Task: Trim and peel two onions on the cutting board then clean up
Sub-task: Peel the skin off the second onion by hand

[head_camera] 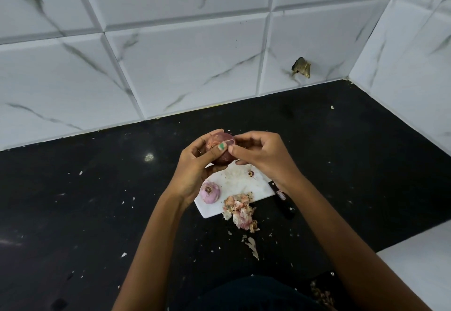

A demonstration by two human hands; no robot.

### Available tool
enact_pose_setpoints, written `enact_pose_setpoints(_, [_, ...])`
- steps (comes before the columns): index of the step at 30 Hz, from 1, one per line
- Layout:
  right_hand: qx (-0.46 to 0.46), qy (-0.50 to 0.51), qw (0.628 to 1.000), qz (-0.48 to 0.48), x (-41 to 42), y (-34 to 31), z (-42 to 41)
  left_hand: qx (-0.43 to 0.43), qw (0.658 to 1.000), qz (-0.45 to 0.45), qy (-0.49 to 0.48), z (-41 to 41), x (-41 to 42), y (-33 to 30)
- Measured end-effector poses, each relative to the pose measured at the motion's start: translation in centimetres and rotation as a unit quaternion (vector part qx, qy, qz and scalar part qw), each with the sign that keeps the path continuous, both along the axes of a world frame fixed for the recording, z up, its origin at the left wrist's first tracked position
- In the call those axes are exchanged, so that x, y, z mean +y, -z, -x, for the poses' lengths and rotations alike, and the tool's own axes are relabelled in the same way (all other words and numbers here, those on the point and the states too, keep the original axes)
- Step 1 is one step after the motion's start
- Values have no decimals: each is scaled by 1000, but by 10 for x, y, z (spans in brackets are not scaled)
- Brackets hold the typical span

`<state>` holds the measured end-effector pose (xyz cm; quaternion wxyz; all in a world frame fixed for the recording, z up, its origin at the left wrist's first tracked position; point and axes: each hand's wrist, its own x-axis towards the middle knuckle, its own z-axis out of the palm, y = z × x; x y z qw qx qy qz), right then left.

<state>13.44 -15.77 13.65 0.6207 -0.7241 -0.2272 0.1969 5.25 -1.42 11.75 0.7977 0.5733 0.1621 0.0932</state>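
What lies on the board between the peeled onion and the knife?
In the head view, a heap of onion skins lies between the peeled onion and the knife, spilling off the white board's front edge.

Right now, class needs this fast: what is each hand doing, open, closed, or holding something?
Left hand: closed around the dark red onion, held above the cutting board.
Right hand: fingers curled, pinching at the same onion's skin.

- left hand (195, 161) grips a dark red onion (223, 150) above the cutting board (236, 183); right hand (262, 154) pinches its skin
- peeled onion (210, 192) on the board; peel heap (240, 210) at its near edge; knife (280, 196) beside it on the black bench (97, 201)
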Motion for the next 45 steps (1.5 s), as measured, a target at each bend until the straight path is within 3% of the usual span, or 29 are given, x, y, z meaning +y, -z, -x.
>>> enact_pose_setpoints(7, [-69,38,997,13,5,-1,-2,-14,1000,20,10,2,1,0])
enact_pose_setpoints(20, [-6,34,998,-46,2,6,-3,-37,998,53,-2,0,2,2])
enact_pose_setpoints(22, [-19,48,999,-11,1,13,-5,-36,997,63,1,-1,1,3])
enact_pose_setpoints(27, [-104,61,977,178,-2,48,-10,-32,996,85,-5,0,2,3])
enact_pose_setpoints(33, [-134,-31,936,323,-7,62,-8,-21,997,74,-18,-1,5,5])
enact_pose_setpoints(35, [-124,0,955,268,-5,51,-7,-20,998,58,-13,-1,4,5])
enact_pose_setpoints(37, [-42,30,990,129,-4,31,-5,-19,999,38,-15,-1,3,4])
enact_pose_setpoints(39, [35,15,999,23,-5,10,-2,-16,1000,12,-22,-2,2,3])
enact_pose_setpoints(45, [2,-6,1000,22,-4,-9,-1,-28,999,-28,-9,-2,3,-1])
